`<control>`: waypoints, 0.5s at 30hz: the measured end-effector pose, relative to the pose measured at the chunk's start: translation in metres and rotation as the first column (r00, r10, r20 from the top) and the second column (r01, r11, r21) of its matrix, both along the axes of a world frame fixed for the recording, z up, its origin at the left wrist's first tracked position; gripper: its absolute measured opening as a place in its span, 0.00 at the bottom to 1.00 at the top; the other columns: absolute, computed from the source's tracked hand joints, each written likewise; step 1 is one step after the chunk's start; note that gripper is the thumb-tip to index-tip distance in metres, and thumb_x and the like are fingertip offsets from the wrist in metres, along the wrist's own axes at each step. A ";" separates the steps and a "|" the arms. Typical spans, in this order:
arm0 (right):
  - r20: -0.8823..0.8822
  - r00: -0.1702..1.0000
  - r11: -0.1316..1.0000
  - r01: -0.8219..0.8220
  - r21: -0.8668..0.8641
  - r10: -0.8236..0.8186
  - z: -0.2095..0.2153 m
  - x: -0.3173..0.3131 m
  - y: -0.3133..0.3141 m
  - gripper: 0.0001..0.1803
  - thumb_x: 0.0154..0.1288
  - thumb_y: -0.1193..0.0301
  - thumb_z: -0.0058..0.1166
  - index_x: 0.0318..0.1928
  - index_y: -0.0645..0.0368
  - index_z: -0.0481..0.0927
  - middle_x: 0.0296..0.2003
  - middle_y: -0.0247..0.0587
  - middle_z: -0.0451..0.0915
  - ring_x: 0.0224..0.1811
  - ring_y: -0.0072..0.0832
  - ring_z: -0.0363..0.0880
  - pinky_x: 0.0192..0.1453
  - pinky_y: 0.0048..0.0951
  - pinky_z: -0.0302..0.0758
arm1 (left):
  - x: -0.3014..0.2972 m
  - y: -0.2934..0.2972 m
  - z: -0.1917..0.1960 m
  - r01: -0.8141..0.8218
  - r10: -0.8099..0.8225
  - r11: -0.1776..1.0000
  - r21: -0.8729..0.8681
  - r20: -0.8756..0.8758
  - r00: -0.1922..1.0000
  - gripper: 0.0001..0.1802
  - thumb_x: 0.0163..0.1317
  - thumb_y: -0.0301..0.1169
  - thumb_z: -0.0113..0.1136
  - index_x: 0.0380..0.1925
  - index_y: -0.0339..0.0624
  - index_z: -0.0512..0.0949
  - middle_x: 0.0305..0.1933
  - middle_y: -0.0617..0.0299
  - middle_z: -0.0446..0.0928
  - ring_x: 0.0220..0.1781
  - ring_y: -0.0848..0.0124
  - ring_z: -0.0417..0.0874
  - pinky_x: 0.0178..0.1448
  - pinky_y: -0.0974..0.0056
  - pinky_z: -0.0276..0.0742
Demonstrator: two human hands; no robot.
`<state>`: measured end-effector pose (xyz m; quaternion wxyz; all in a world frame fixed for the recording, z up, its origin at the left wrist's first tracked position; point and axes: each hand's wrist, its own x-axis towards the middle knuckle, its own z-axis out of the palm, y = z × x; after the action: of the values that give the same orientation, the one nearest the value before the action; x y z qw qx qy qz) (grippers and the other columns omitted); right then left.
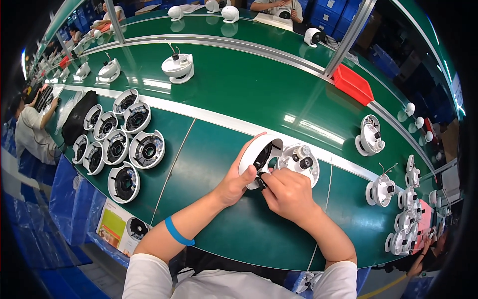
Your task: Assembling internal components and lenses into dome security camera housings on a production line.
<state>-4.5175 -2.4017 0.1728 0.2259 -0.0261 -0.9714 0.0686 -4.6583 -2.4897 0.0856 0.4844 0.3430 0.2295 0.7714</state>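
Observation:
In front of me, above the green table, my left hand (pixel 233 183) is wrapped round a white round camera housing (pixel 250 153), tilted so its dark inside faces right. My right hand (pixel 291 195) is closed at the housing's lower right edge, its thumb and fingertips pinching a small black part (pixel 261 182). Whether that part is fixed to the housing cannot be seen. Just behind my right hand stands a white camera body (pixel 312 175) with black lens-like cylinders on it, partly hidden by the hand and the housing.
Several white housings with black insides (pixel 149 149) cluster on the left beside a black bag (pixel 79 117). White camera bodies (pixel 382 190) stand on the right. Behind a pale rail runs a green conveyor (pixel 239 79) with a camera unit (pixel 178 68). A red tray (pixel 352 84) sits beyond. Co-workers sit around.

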 end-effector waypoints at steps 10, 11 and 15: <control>0.016 0.999 0.998 -0.036 0.044 0.036 -0.005 0.010 0.013 0.15 0.46 0.78 0.67 0.38 0.62 0.82 0.27 0.44 0.81 0.26 0.39 0.82 0.29 0.39 0.76 | 0.015 0.009 0.007 -0.071 0.067 0.997 -0.043 -0.077 0.995 0.68 0.58 0.73 0.65 0.82 0.37 0.47 0.79 0.50 0.60 0.81 0.59 0.63 0.82 0.54 0.60; -0.006 0.999 0.999 -0.031 0.036 0.031 -0.006 0.011 0.013 0.14 0.46 0.78 0.67 0.38 0.62 0.81 0.27 0.44 0.81 0.26 0.39 0.82 0.29 0.39 0.76 | 0.016 0.011 0.008 -0.076 0.072 0.996 -0.037 -0.100 0.992 0.68 0.58 0.73 0.65 0.82 0.38 0.47 0.79 0.50 0.60 0.81 0.60 0.63 0.81 0.54 0.60; 0.011 1.000 0.999 -0.013 -0.033 0.014 -0.005 0.015 0.016 0.13 0.47 0.79 0.65 0.36 0.62 0.80 0.25 0.44 0.79 0.25 0.40 0.81 0.29 0.39 0.76 | 0.023 0.015 0.013 -0.115 0.108 0.993 -0.037 -0.146 0.983 0.70 0.57 0.74 0.65 0.82 0.38 0.45 0.79 0.52 0.60 0.79 0.62 0.64 0.80 0.52 0.64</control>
<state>-4.5024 -2.3853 0.1678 0.2196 -0.0236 -0.9715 0.0861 -4.6357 -2.4748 0.0982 0.4304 0.3732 0.2998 0.7653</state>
